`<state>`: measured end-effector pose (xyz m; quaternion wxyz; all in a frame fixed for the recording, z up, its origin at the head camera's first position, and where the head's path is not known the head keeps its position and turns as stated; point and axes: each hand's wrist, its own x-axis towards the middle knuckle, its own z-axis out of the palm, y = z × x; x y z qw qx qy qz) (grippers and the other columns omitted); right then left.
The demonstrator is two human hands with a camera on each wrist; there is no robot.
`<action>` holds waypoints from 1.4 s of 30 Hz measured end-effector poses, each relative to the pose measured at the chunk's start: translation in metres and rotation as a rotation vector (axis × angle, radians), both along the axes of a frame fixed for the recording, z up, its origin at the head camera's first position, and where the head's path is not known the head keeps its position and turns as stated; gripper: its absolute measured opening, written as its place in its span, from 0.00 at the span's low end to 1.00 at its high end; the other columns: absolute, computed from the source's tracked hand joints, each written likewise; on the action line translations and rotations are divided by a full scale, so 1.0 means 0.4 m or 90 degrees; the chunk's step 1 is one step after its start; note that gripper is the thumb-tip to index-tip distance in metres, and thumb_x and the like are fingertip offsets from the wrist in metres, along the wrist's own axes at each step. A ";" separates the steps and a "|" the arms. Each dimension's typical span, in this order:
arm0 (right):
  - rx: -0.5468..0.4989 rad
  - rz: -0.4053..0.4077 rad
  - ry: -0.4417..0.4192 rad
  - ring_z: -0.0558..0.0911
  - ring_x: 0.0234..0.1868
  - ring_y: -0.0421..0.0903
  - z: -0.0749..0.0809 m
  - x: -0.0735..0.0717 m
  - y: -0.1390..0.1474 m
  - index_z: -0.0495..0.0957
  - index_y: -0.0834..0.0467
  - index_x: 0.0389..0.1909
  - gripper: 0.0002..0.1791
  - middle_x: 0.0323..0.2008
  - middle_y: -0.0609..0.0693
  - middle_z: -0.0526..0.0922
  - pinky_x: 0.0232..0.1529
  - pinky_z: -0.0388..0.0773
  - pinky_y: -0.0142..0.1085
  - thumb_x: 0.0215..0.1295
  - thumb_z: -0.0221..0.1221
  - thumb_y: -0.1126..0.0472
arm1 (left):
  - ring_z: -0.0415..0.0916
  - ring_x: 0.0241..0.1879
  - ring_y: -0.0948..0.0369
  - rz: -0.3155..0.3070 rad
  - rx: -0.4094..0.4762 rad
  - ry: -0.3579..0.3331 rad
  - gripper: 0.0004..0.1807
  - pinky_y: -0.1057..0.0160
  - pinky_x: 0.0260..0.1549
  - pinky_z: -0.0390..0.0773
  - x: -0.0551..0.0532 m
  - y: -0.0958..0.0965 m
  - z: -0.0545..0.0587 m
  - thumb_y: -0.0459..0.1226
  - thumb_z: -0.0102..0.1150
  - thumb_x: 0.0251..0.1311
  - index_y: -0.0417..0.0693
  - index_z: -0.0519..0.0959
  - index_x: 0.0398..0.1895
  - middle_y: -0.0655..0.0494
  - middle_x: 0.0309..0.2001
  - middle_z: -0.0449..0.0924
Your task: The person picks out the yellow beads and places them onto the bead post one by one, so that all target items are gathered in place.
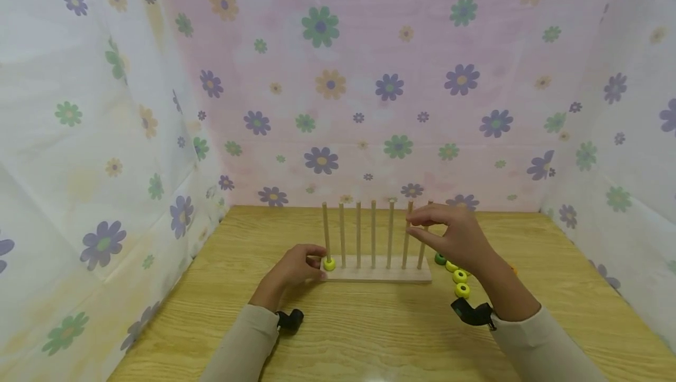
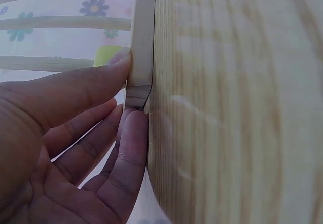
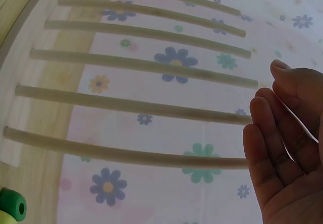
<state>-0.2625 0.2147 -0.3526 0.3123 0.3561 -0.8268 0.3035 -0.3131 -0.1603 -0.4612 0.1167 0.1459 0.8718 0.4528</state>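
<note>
A wooden peg stand (image 1: 376,276) with a row of several upright pegs sits on the table. One yellow ring (image 1: 329,264) rests at the foot of its leftmost peg. My left hand (image 1: 298,264) grips the left end of the base; in the left wrist view its thumb (image 2: 101,80) lies along one face and the other fingers wrap toward the end. Up at the peg tops on the right, my right hand (image 1: 456,235) holds nothing, its fingers (image 3: 270,148) softly bent beside the tips of the two nearest pegs in the right wrist view.
Right of the stand lie several yellow rings (image 1: 460,277), a green ring (image 1: 440,259) and something orange (image 1: 514,270) partly behind the right forearm. Flower-print cloth (image 1: 359,88) hangs behind and at both sides of the wooden table (image 1: 369,329).
</note>
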 end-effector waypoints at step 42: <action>0.017 -0.206 -0.277 0.88 0.46 0.50 -0.158 -0.043 0.203 0.88 0.49 0.50 0.15 0.48 0.51 0.89 0.47 0.86 0.42 0.66 0.70 0.48 | 0.80 0.54 0.55 0.001 -0.001 0.006 0.31 0.55 0.49 0.83 0.003 0.002 -0.002 0.33 0.77 0.57 0.48 0.79 0.66 0.52 0.60 0.81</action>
